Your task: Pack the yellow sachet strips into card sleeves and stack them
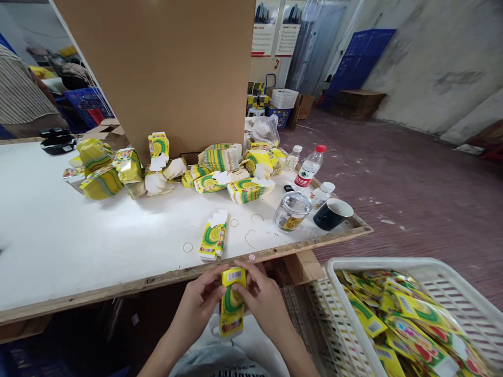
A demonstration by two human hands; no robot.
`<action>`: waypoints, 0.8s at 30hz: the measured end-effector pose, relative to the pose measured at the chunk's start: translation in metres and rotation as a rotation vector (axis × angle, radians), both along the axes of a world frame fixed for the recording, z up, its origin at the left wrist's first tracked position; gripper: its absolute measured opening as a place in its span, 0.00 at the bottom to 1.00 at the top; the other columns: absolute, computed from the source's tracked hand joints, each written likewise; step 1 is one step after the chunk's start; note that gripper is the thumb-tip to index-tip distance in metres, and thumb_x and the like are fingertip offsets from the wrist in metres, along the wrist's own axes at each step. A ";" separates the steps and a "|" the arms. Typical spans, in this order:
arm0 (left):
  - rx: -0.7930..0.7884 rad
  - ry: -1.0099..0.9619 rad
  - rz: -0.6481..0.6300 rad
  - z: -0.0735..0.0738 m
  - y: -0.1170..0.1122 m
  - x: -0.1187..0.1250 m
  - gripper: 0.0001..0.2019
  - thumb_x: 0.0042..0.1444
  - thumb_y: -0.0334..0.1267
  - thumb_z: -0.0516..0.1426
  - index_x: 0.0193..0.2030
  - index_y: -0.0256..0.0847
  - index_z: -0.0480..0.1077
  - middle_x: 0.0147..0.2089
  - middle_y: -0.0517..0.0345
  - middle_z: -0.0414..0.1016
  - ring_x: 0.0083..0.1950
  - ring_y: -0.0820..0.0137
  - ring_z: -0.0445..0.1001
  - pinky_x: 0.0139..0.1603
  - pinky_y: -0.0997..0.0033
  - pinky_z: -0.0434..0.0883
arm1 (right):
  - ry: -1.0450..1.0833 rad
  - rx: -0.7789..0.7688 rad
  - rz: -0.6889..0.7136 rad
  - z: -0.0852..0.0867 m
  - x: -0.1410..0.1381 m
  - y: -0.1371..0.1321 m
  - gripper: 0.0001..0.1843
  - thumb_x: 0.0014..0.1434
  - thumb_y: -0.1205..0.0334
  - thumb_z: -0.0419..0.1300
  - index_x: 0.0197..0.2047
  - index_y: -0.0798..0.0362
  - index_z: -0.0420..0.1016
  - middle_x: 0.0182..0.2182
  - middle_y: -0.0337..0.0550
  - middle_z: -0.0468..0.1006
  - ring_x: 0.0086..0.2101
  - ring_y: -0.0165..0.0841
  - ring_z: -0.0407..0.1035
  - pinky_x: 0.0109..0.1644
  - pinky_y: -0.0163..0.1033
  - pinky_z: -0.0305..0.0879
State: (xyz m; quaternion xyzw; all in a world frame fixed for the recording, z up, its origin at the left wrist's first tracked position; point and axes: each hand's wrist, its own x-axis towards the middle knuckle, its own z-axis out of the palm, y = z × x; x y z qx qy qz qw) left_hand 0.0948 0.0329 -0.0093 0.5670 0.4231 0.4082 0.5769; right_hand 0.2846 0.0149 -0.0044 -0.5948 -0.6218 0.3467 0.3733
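A small yellow and green printed carton (231, 309) is held upright in front of my body, just below the table's near edge. My left hand (205, 293) grips its left side between thumb and fingers. On the right side, my right hand (255, 290) pinches it, the thumb lying across the printed face. A barcode shows near the carton's top. Beyond my hands, a few flat cartons (213, 236) of the same print lie stacked on the white table (157, 246). Several thin rubber bands (187, 247) lie around them.
Bundles of flat cartons (220, 157) line the back of the table before a large cardboard sheet (165, 68). At right stand a water bottle (308, 170), a clear jar (293, 212) and a dark mug (332, 214). A white basket (338, 303) at lower right holds many yellow packets (416, 324).
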 end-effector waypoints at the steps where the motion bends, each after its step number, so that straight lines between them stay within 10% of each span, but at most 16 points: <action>1: -0.007 -0.011 0.003 0.000 0.000 0.001 0.18 0.58 0.35 0.61 0.56 0.43 0.75 0.55 0.48 0.81 0.53 0.59 0.80 0.52 0.65 0.77 | 0.030 0.026 0.012 -0.001 0.001 0.000 0.21 0.61 0.60 0.61 0.57 0.46 0.76 0.40 0.44 0.83 0.40 0.39 0.76 0.47 0.42 0.72; 7: -0.018 0.022 -0.095 0.005 0.001 0.027 0.18 0.59 0.37 0.58 0.57 0.42 0.73 0.53 0.48 0.81 0.49 0.60 0.81 0.48 0.64 0.78 | 0.268 0.137 -0.108 -0.001 0.016 -0.009 0.14 0.65 0.55 0.57 0.48 0.48 0.81 0.44 0.48 0.83 0.44 0.41 0.78 0.47 0.43 0.74; 10: 0.137 0.314 -0.086 0.008 0.024 0.031 0.21 0.61 0.40 0.56 0.60 0.43 0.69 0.58 0.48 0.77 0.56 0.60 0.77 0.57 0.62 0.73 | -0.079 0.353 -0.393 0.021 0.055 -0.030 0.14 0.64 0.52 0.57 0.44 0.48 0.80 0.40 0.49 0.82 0.41 0.43 0.76 0.47 0.49 0.72; 14: 0.259 0.888 0.263 -0.003 0.077 0.013 0.23 0.61 0.42 0.57 0.61 0.36 0.66 0.61 0.38 0.70 0.65 0.50 0.66 0.63 0.48 0.63 | -0.714 0.475 -0.833 0.053 0.115 -0.060 0.31 0.63 0.38 0.50 0.44 0.55 0.80 0.42 0.60 0.78 0.48 0.58 0.69 0.58 0.69 0.55; 18: 0.200 1.012 0.326 -0.026 0.105 -0.001 0.17 0.53 0.39 0.63 0.48 0.34 0.72 0.47 0.39 0.75 0.56 0.46 0.71 0.55 0.49 0.65 | -0.569 0.502 -0.673 0.045 0.114 -0.058 0.23 0.63 0.42 0.54 0.42 0.52 0.79 0.40 0.54 0.79 0.42 0.51 0.73 0.52 0.59 0.65; 24: 0.199 1.004 0.381 -0.043 0.103 -0.010 0.09 0.57 0.35 0.59 0.45 0.38 0.72 0.44 0.46 0.77 0.51 0.52 0.73 0.51 0.57 0.66 | -0.073 0.385 -0.428 0.016 0.039 -0.018 0.11 0.64 0.54 0.58 0.42 0.47 0.80 0.40 0.47 0.80 0.41 0.42 0.74 0.46 0.46 0.71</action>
